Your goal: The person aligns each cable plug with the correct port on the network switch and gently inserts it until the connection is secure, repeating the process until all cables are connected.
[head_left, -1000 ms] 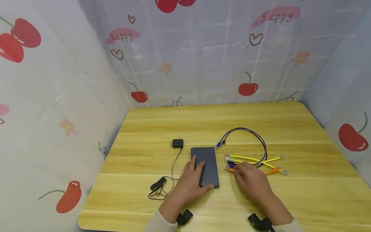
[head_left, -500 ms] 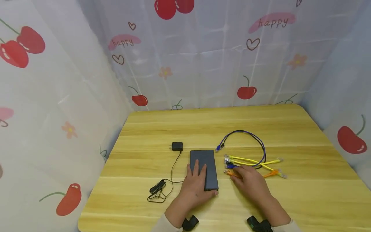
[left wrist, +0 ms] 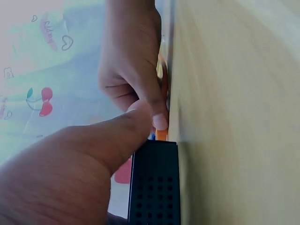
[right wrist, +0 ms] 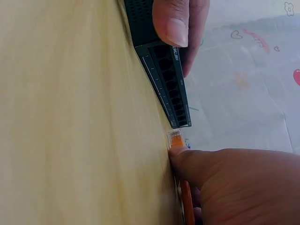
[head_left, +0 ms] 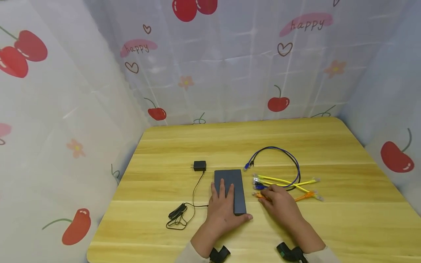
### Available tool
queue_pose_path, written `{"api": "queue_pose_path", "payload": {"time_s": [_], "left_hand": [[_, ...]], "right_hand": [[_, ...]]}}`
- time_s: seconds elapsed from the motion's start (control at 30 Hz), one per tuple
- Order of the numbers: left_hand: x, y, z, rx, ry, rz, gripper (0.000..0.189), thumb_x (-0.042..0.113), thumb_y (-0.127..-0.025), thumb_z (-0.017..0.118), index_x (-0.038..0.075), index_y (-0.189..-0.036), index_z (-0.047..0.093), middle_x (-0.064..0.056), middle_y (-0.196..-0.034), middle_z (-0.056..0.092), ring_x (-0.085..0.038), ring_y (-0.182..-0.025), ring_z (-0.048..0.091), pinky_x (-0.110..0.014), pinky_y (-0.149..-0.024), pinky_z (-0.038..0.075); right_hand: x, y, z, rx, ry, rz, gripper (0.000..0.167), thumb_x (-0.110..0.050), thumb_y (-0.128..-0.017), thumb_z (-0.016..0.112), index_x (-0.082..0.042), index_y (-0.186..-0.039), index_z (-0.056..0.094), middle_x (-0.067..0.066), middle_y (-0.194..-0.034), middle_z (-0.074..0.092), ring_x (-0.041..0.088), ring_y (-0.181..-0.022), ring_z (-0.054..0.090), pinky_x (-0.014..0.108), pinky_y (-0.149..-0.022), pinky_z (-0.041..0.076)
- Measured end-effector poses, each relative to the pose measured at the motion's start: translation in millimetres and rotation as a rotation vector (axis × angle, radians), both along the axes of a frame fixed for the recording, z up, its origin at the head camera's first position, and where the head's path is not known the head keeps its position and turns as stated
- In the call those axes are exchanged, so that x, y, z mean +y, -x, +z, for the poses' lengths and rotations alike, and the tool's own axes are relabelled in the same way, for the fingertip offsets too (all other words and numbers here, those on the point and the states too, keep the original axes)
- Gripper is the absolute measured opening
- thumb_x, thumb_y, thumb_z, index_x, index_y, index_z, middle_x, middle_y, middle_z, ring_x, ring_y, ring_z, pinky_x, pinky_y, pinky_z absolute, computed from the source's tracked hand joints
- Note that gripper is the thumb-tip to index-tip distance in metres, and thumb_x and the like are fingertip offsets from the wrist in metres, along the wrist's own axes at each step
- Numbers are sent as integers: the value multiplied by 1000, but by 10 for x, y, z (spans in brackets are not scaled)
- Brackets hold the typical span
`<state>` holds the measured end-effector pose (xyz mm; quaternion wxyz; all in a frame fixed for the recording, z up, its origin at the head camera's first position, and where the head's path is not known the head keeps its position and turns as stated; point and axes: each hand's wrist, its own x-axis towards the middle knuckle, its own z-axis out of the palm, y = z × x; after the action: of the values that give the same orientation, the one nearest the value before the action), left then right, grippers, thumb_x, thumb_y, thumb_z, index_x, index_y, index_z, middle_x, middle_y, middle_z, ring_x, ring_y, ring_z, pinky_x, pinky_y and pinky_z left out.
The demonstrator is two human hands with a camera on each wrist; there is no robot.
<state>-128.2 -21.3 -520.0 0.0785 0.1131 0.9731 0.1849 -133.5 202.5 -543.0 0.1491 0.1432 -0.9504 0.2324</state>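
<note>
My left hand (head_left: pixel 223 212) rests on a dark network switch (head_left: pixel 238 193), fingers spread straight on its top. Its thumb (right wrist: pixel 174 29) reaches across the near end to the port side in the right wrist view. A row of ports (right wrist: pixel 169 77) runs along the switch's right side. My right hand (head_left: pixel 281 204) pinches an orange network cable (head_left: pixel 307 196) just behind its clear plug (right wrist: pixel 175 134). That plug points toward the far end of the port row, close to the switch. Part of the orange cable is hidden under the right hand.
Two yellow network cables (head_left: pixel 309 181) lie crossed beyond the right hand. A blue cable (head_left: pixel 282 149) and a black cable (head_left: pixel 292 159) loop behind them. Left of the switch lies a black power adapter (head_left: pixel 199 166) with a bundled cord (head_left: pixel 177 212). A printed curtain (head_left: pixel 210 65) surrounds the table.
My right hand has drawn the orange plug toward me, away from the blue plug. My left hand has shifted right and nearer over the switch, its thumb now past the right edge.
</note>
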Motion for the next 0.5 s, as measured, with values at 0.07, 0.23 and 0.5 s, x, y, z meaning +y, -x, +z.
{"api": "queue_pose_path", "payload": {"time_s": [0.07, 0.23, 0.5], "left_hand": [[5, 1, -6, 10, 4, 3, 120, 85, -68, 63, 20, -160, 24, -14, -167, -1, -47, -150, -8, -62, -111, 30], [15, 7, -24, 17, 8, 16, 120, 84, -68, 66, 21, -161, 23, -13, -167, -1, -46, -150, -7, -62, -110, 30], [33, 6, -40, 38, 28, 21, 121, 82, -68, 68, 18, -160, 24, -14, -167, 1, -47, -150, -5, -61, -109, 32]], "right_hand": [[-9, 2, -10, 11, 2, 4, 21, -21, -84, 82, -10, -101, 80, -2, -92, 64, 15, -83, 58, 36, -68, 49], [-8, 13, -27, 29, 13, 10, 17, -19, -85, 80, -10, -98, 80, -1, -93, 65, 17, -85, 60, 37, -70, 51], [14, -9, 9, -9, 35, -32, 20, -21, -94, 70, -7, -108, 69, 8, -99, 71, 29, -92, 67, 49, -75, 53]]}}
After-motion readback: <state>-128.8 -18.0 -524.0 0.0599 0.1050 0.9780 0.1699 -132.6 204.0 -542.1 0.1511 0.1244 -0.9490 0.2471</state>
